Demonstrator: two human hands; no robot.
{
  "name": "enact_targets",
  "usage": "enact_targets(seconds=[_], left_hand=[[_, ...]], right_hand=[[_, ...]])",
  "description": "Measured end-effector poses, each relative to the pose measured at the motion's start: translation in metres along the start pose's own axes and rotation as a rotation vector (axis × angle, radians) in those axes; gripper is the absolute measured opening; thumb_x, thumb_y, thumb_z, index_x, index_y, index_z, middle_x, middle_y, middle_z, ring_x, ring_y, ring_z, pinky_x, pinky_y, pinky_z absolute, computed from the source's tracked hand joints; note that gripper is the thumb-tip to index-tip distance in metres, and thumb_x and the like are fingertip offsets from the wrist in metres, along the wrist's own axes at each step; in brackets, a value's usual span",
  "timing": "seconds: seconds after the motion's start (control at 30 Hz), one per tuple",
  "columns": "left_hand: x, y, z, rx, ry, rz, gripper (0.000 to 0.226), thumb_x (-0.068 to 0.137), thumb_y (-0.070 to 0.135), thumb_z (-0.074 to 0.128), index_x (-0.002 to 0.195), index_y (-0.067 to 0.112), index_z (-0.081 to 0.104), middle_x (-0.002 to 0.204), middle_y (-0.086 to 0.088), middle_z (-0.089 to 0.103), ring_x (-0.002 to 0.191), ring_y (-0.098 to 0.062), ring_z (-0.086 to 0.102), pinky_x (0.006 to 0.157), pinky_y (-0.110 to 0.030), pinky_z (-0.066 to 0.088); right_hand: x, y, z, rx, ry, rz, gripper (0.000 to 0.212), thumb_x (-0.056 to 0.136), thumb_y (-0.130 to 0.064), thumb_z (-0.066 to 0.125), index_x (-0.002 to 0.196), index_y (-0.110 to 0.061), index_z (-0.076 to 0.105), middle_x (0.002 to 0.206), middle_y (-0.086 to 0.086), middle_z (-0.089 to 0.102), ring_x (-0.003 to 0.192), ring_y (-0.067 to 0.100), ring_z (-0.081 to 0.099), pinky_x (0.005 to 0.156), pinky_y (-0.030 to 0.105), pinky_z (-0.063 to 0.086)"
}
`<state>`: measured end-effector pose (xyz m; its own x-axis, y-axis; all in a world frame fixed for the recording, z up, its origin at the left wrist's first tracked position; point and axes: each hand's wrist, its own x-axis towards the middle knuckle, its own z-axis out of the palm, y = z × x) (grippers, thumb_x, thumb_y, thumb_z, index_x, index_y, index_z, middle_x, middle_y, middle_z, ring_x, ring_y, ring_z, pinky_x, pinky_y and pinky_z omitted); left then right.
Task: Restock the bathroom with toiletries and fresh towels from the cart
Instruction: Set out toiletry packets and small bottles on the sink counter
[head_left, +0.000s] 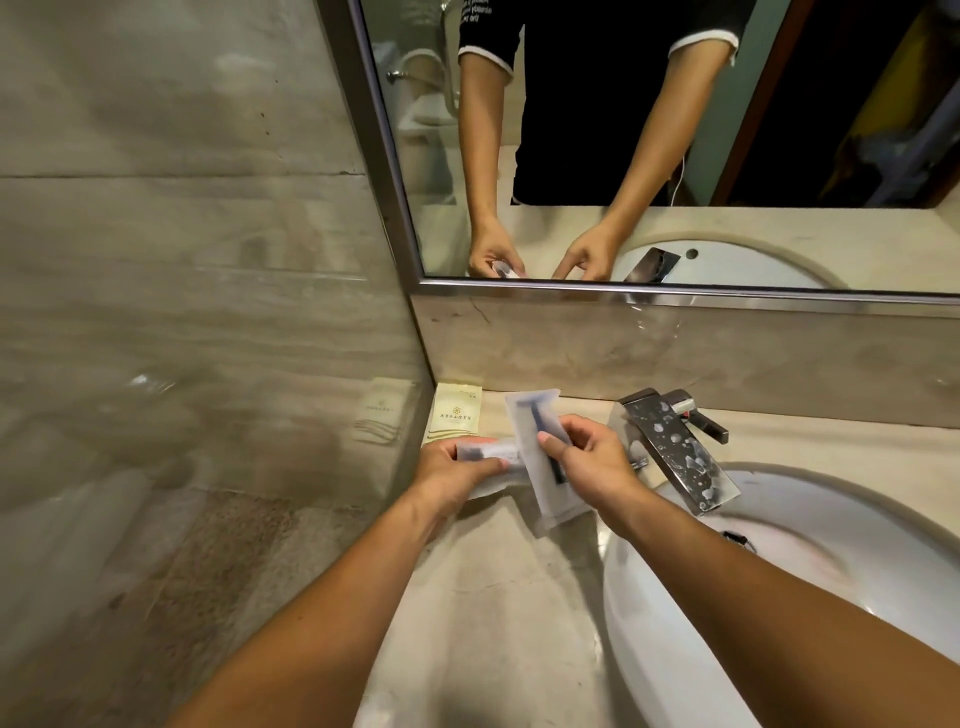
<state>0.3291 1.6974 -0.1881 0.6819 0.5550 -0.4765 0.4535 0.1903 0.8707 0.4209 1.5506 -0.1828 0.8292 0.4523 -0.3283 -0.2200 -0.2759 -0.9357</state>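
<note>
Two bare forearms reach fwd over a beige stone vanity counter (483, 597). The right hand (587, 462) pinches a translucent razor packet (535, 447) betw. thumb and curled fingers; the packet stands nearly upright, tilted a bit, w/ the dark razor head at its top end and the handle running down behind the thumb. The left hand (452, 467), just beside the right, grips a second translucent toiletry sachet (491, 454) lying roughly crosswise; its near end passes behind the razor packet, so the two packets overlap betw. the hands. What's inside the sachet is too blurred to tell.

Just beyond the left hand, flat on the counter in the back corner, lies a cream paper packet (454, 415) w/ a gold emblem and small print. It touches neither hand.

To the right of the right hand, close by, a chrome faucet (675, 447), water-spotted, slopes over a white basin (779, 571). Beyond both hands a stone backsplash meets a metal-framed mirror (675, 156), which reflects both hands and dark short sleeves w/ white trim. Left of the left hand, a glossy stone wall (182, 260).
</note>
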Motion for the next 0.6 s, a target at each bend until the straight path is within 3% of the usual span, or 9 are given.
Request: enact_targets(seconds=[0.07,0.17,0.23,0.3,0.37,0.47,0.53,0.6], left_hand=[[-0.003,0.004,-0.006,0.04,-0.037,-0.021,0.028,0.069,0.004,0.087,0.09,0.015,0.072,0.092,-0.006,0.073,0.074,-0.012,0.068,0.063,-0.02,0.052],[-0.006,0.01,-0.011,0.029,-0.086,-0.027,0.031,0.07,0.006,0.086,0.096,0.014,0.073,0.087,-0.004,0.074,0.074,-0.012,0.069,0.068,-0.024,0.055],[-0.008,0.011,-0.01,-0.055,-0.052,-0.042,0.031,0.075,0.01,0.083,0.104,0.009,0.071,0.09,-0.006,0.074,0.078,-0.016,0.069,0.075,-0.028,0.057],[-0.009,0.009,-0.006,-0.138,-0.003,-0.062,0.021,0.083,0.015,0.078,0.102,0.009,0.072,0.087,-0.005,0.075,0.073,-0.014,0.069,0.067,-0.026,0.056],[-0.011,0.005,0.0,-0.101,0.05,-0.049,0.01,0.091,0.02,0.071,0.094,0.011,0.073,0.079,0.001,0.074,0.066,-0.009,0.065,0.061,-0.021,0.05],[-0.01,-0.005,0.009,0.015,0.065,0.002,0.021,0.098,0.023,0.061,0.095,0.006,0.073,0.086,-0.003,0.069,0.077,-0.014,0.057,0.072,-0.024,0.045],[-0.009,-0.008,0.015,0.035,0.062,0.008,0.022,0.099,0.021,0.06,0.097,0.003,0.072,0.091,-0.006,0.069,0.083,-0.016,0.057,0.079,-0.028,0.045],[-0.007,-0.011,0.021,0.031,0.073,-0.006,0.022,0.1,0.019,0.058,0.093,0.004,0.072,0.092,-0.009,0.07,0.082,-0.018,0.057,0.078,-0.03,0.046]], right_hand=[[-0.003,-0.005,-0.001,-0.009,-0.037,-0.009,0.014,0.095,-0.016,0.065,0.084,-0.009,0.069,0.076,-0.003,0.067,0.072,0.012,0.057,0.069,0.03,0.048],[-0.009,-0.01,0.001,0.021,-0.117,0.01,0.028,0.096,-0.013,0.062,0.068,-0.016,0.063,0.06,-0.014,0.06,0.06,0.006,0.051,0.056,0.018,0.042],[-0.015,-0.011,0.002,0.043,-0.133,0.029,0.024,0.096,-0.01,0.061,0.073,-0.015,0.063,0.068,-0.007,0.061,0.065,0.009,0.051,0.058,0.019,0.041],[-0.019,-0.01,0.003,0.067,-0.13,0.048,0.02,0.097,-0.009,0.06,0.078,-0.012,0.064,0.076,0.001,0.061,0.073,0.013,0.052,0.062,0.024,0.041],[-0.022,-0.006,0.005,0.069,-0.127,0.071,0.02,0.098,-0.01,0.058,0.079,-0.009,0.065,0.08,0.005,0.062,0.077,0.016,0.052,0.067,0.026,0.042],[-0.022,0.0,0.006,0.078,-0.1,0.092,0.02,0.099,-0.014,0.059,0.087,-0.002,0.07,0.083,0.01,0.063,0.08,0.018,0.052,0.073,0.03,0.04],[-0.018,0.005,0.007,0.156,-0.069,0.098,0.019,0.096,-0.012,0.062,0.088,0.004,0.07,0.08,0.011,0.062,0.077,0.02,0.053,0.071,0.031,0.043],[-0.013,0.011,0.009,0.146,-0.031,0.104,0.02,0.091,-0.012,0.069,0.075,-0.001,0.066,0.068,0.005,0.06,0.067,0.018,0.053,0.061,0.026,0.047]])
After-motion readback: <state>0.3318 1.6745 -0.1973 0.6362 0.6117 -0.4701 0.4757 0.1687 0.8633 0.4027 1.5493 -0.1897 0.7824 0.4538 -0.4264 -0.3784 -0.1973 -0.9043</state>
